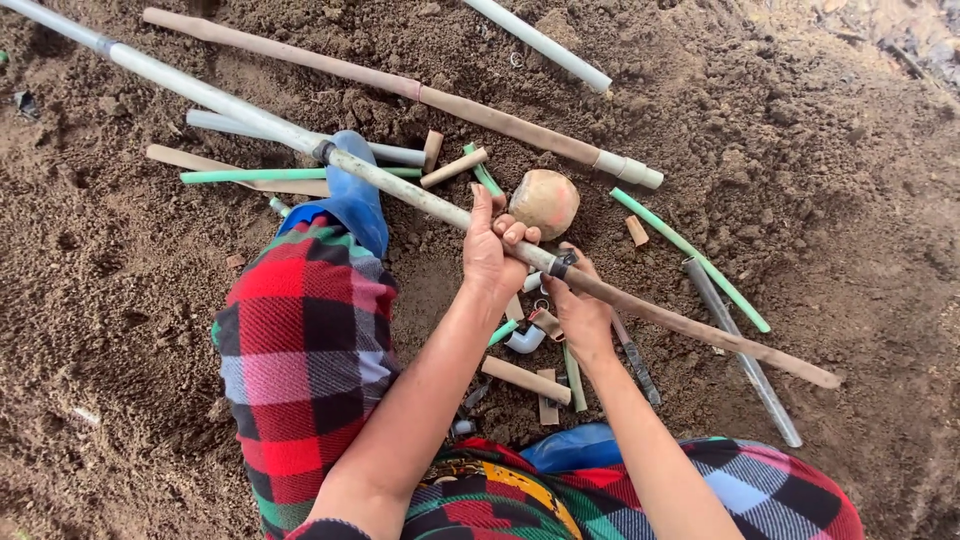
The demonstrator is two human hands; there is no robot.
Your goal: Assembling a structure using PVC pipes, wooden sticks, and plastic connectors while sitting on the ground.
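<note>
Checked trousers point(300, 360) nearest | left hand point(490, 255), right hand point(580, 310) both clasp muddy pipe point(680, 320) | round ball point(544, 202) beside

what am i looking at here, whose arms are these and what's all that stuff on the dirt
This is one picture from a camera worn on a person's head, looking down at their own two bare arms. The person sits on loose brown soil, legs in red checked trousers and blue boots.

Both hands close on one long mud-stained pipe that runs across the picture. The left hand has its grip wrapped around it; the right hand holds it just beside, at a dark ring-shaped joint.

Around them lie short tan pipe offcuts, thin green tubes, a grey metal pipe, a white elbow fitting and a round mud-coated ball.
</note>
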